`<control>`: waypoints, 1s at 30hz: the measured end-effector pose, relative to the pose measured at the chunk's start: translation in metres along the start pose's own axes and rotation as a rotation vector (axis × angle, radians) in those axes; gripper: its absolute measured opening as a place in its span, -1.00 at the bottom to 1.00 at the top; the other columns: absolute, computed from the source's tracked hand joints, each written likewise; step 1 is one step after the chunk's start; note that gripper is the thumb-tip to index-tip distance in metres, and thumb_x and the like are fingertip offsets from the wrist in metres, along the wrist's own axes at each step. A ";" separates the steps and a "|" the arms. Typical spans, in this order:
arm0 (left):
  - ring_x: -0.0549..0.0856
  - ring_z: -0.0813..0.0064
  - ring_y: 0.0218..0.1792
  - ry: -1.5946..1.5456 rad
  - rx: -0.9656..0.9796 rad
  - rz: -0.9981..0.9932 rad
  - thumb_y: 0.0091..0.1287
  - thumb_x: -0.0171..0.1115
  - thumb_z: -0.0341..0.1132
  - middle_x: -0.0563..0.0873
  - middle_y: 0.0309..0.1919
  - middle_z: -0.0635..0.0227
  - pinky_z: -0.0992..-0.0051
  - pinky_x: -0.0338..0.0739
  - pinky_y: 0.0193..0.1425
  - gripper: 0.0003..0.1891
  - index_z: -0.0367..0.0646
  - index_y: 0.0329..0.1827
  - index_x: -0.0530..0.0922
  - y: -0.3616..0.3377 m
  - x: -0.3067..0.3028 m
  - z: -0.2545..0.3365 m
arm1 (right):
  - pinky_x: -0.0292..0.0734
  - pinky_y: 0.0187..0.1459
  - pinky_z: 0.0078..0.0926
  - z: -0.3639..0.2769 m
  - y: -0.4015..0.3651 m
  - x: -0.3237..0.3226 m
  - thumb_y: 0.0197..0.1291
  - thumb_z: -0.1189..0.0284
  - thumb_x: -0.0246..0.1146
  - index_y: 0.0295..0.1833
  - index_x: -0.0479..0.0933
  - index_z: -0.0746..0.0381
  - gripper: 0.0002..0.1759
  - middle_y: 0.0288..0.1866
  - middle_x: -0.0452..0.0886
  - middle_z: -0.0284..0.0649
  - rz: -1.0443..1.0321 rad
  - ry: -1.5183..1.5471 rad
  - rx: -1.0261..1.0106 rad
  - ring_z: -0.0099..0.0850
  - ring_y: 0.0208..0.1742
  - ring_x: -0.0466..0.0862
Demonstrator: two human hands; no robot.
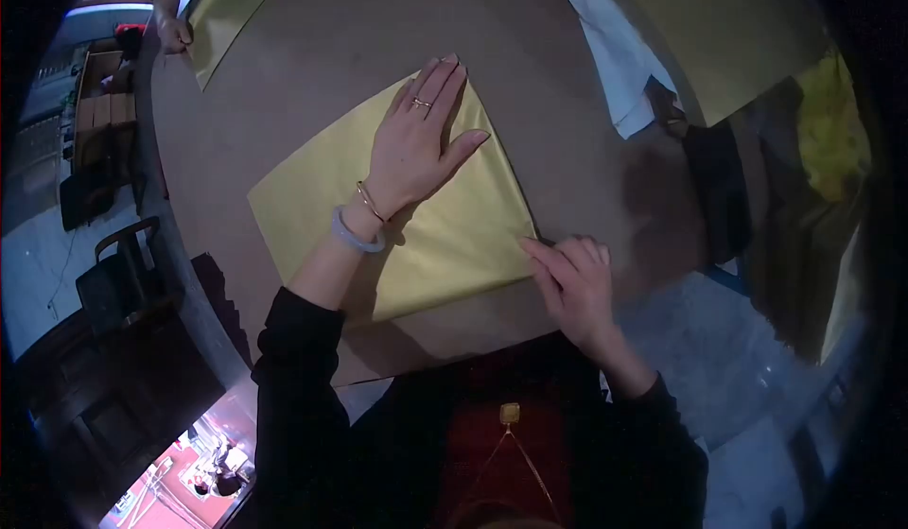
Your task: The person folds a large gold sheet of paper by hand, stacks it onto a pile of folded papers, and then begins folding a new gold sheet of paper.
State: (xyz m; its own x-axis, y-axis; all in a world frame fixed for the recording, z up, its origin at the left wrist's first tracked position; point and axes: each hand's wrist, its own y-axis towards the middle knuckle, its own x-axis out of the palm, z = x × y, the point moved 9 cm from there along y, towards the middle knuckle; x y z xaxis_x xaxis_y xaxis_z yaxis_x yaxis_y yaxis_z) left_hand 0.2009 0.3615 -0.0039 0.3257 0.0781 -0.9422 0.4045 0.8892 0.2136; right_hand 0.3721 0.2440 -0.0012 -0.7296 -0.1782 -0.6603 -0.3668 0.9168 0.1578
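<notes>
A sheet of yellow, slightly shiny fabric [331, 170] lies on the brown table in front of me, with small wrinkles near its right side. My left hand [421, 141] rests flat on its upper part, fingers stretched toward the far corner and thumb out to the side. A ring, a gold bangle and a pale bracelet are on that hand and wrist. At the near right corner of the fabric, my right hand [572, 278] pinches the edge between thumb and forefinger.
Across the brown table [397, 18], another person's hand [173, 35] touches a second yellow piece [232, 18]. At the right lie a pale blue cloth [605, 42], a larger olive-yellow piece [728, 28] and a bright yellow cloth [832, 132]. A black chair [118, 288] stands left.
</notes>
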 end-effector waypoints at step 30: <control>0.27 0.18 0.42 0.012 0.046 0.124 0.37 -0.02 0.12 0.30 0.41 0.20 0.25 0.15 0.48 -0.30 -0.21 0.41 0.23 -0.009 0.007 -0.003 | 0.00 0.44 -0.05 -0.039 0.058 0.051 0.29 0.32 0.12 0.40 0.26 0.28 -0.41 0.50 0.18 -0.16 -0.076 -0.388 -0.263 -0.25 0.52 0.15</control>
State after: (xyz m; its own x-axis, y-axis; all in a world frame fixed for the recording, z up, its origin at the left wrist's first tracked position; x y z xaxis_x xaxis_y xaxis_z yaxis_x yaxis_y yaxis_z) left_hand 0.1966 0.3556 -0.0128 0.3661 0.1919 -0.9106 0.4007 0.8506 0.3404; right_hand 0.2906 0.2744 0.0031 -0.4434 -0.0488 -0.8950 -0.5815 0.7755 0.2458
